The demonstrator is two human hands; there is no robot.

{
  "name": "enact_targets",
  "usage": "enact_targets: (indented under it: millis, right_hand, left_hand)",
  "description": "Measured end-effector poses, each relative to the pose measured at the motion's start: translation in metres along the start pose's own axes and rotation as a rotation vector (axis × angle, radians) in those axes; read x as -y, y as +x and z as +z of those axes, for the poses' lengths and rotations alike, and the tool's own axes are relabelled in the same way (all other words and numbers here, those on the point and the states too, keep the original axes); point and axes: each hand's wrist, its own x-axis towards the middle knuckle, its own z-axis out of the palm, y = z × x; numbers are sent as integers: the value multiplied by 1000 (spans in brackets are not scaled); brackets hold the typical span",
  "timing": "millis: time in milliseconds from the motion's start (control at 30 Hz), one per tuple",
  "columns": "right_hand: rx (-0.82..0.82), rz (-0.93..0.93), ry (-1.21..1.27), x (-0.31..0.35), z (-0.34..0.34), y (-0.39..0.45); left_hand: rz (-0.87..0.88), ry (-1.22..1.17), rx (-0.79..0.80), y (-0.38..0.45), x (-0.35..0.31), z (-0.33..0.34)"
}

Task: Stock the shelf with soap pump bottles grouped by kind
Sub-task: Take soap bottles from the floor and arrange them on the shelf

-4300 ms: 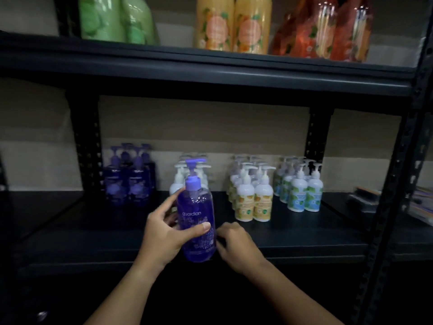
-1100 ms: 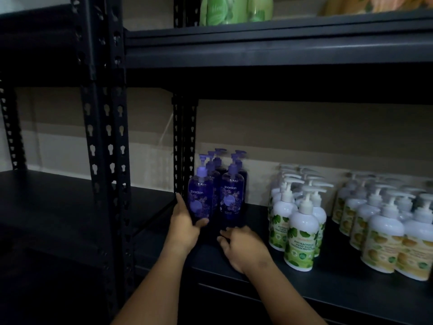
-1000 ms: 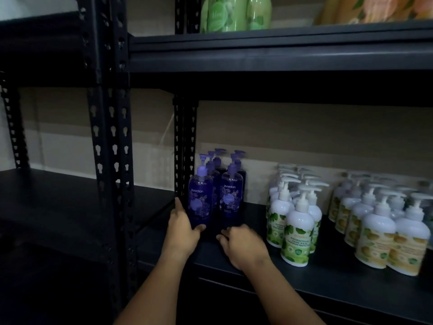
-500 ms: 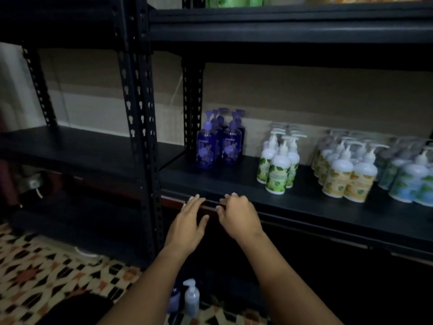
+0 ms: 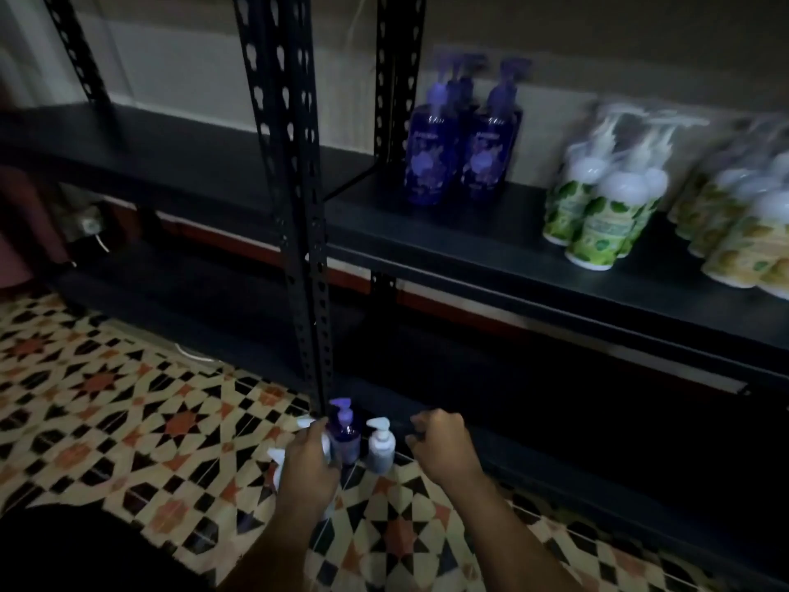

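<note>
On the patterned floor by the rack's foot stand a purple pump bottle [image 5: 345,433] and a white-topped pump bottle [image 5: 380,448]. My left hand [image 5: 309,467] is pressed against the purple bottle's left side and covers other white pump bottles [image 5: 275,457]; its grip is hidden. My right hand [image 5: 439,446] hovers right of the white-topped bottle, fingers loosely curled, holding nothing. Up on the black shelf [image 5: 469,245] stand a group of purple bottles [image 5: 427,164], white bottles with green leaf labels [image 5: 606,215], and yellow-labelled ones [image 5: 743,249].
A black perforated upright post [image 5: 299,207] comes down just behind the floor bottles. A dark bottom shelf [image 5: 555,442] runs to the right of my hands. The tiled floor [image 5: 128,399] spreads to the left. The picture is dim and blurred.
My hands left the shelf edge and dropped to the floor bottles. My view tilted down. The purple bottle I held earlier now stands in the purple group on the shelf.
</note>
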Motion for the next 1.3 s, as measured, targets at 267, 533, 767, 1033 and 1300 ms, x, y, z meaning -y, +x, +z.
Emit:
enact_targets:
  millis: [267,533,767,1033,1300]
  right_hand:
    - [106,72,39,-29,97,53]
    - [89,177,164,-38,135,90]
    - [26,189,180,-34,151,103]
    - [8,211,192,-35,158,115]
    - [31,197,169,-46,166,124]
  left_hand:
    - [-92,-79,-81,-8,60,44]
    - [-74,-172,-162,-11,72,46]
    - [-21,158,-231,17,37,35]
    - [98,468,-135,76,19,37]
    - [191,393,120,127,17,32]
